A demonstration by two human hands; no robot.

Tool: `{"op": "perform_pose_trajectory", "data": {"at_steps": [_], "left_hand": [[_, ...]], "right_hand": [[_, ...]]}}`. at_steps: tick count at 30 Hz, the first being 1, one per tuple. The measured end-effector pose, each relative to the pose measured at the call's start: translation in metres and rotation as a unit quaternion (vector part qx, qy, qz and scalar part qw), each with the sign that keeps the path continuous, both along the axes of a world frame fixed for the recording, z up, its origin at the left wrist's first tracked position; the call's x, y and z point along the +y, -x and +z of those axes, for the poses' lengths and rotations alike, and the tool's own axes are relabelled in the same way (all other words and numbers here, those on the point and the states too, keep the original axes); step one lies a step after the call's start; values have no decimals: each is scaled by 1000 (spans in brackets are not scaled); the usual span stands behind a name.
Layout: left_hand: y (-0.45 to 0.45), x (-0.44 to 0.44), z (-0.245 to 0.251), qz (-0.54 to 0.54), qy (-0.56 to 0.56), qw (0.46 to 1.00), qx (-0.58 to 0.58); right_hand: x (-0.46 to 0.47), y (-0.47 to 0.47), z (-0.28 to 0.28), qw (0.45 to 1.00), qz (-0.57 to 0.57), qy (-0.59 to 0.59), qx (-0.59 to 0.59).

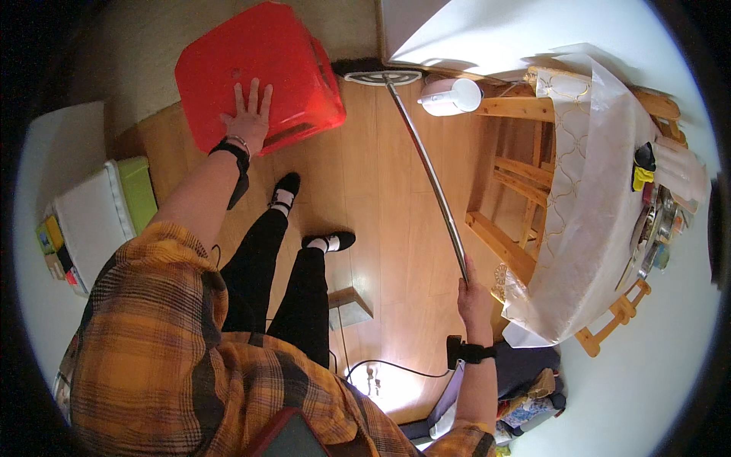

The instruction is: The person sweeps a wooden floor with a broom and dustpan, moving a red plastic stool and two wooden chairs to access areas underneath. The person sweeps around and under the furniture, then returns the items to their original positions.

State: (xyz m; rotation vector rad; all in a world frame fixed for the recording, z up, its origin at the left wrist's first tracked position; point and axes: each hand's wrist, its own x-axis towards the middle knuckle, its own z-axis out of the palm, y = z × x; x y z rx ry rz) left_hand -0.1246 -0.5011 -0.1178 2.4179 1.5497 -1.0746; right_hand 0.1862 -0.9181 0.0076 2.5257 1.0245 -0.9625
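My left hand (249, 118), fingers spread, lies against the top of a red plastic stool (245, 63). The stool stands ahead of my feet, where the wooden floor meets a darker grey-beige surface. In my right hand (475, 297) is the metal pole of a flat mop (425, 160). Its light oval head (382, 77) rests far ahead by the wall's foot, right of the stool. Close to the mop head is a pink and white electric kettle (451, 97), apparently on the floor.
On the right, a wooden table (511, 251) wears a white patterned cloth (571, 200) and bears several items. At left stands a green and white box (134, 188). A dustpan-like object (351, 311) lies behind my feet. Bags and cloth items (528, 394) are heaped at lower right.
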Motion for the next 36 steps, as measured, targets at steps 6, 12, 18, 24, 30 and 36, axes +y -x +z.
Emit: {"op": "perform_pose_trajectory", "data": {"at_steps": [6, 12, 18, 24, 30, 36], "left_hand": [[1, 1, 3, 3, 30, 1000, -7], [7, 3, 2, -3, 22, 999, -41], [4, 3, 6, -9, 42, 999, -14], [6, 2, 3, -13, 26, 999, -16], [4, 0, -3, -6, 2, 999, -33], [-14, -23, 2, 54, -38, 995, -69]], "right_hand": [[-39, 33, 18, 997, 5, -2, 74], [-60, 82, 102, 993, -68, -16, 93], [-28, 68, 66, 998, -21, -7, 53], [-69, 72, 19, 997, -26, 5, 75], [-174, 117, 108, 983, -84, 146, 66], [-199, 134, 170, 972, -205, 114, 15]]}}
